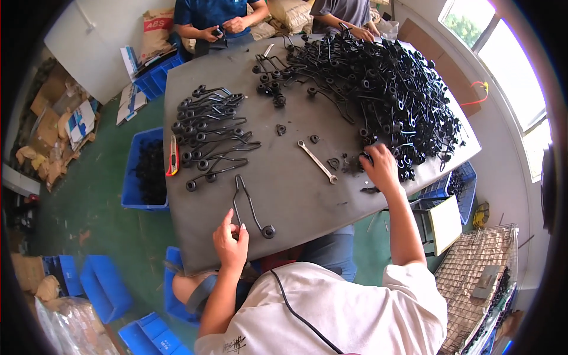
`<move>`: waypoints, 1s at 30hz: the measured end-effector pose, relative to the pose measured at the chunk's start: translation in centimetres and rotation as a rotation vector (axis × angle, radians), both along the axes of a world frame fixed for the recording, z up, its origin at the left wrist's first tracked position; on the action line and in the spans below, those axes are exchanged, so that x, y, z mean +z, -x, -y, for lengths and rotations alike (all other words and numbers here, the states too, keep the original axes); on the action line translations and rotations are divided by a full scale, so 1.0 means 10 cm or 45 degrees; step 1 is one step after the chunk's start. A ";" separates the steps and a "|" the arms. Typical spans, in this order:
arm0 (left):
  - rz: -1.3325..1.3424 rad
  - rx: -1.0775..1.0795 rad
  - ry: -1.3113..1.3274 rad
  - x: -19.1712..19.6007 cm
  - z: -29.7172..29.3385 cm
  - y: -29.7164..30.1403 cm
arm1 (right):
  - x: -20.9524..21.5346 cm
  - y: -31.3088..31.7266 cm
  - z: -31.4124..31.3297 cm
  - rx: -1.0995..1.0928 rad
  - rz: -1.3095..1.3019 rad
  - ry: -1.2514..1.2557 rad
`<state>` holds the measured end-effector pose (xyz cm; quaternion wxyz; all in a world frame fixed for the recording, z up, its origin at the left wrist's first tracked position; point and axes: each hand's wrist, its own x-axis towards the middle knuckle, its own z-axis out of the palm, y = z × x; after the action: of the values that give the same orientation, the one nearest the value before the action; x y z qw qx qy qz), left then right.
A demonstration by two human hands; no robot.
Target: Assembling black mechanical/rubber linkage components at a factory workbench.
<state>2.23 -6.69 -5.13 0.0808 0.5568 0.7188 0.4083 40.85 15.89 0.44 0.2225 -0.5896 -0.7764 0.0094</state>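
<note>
My left hand (230, 241) is at the table's near edge, closed at one end of a black bent-wire part (252, 208) with a round black bushing at its other end. The part lies along the grey tabletop, its narrow bend pointing away from me. My right hand (381, 168) reaches to the near edge of a large heap of black wire parts (390, 89). Its fingers curl down around something small and dark there, slightly blurred. Beside that hand lie small black rings (333, 163) and a steel wrench (318, 161).
Rows of similar wire parts (213, 133) lie at the left, near a red utility knife (173, 156). Two people (222, 18) work across the table (284, 195). A blue bin (135, 177) with black pieces stands left; more blue bins (105, 287) are on the floor.
</note>
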 end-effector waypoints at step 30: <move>-0.181 0.362 -0.074 0.04 0.16 0.30 | 0.12 1.42 0.19 0.760 -0.203 1.682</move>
<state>-0.72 -8.31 -4.69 -0.0449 0.4791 0.7821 0.3959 26.69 14.00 1.65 -0.1359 -0.3616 -0.7178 0.5793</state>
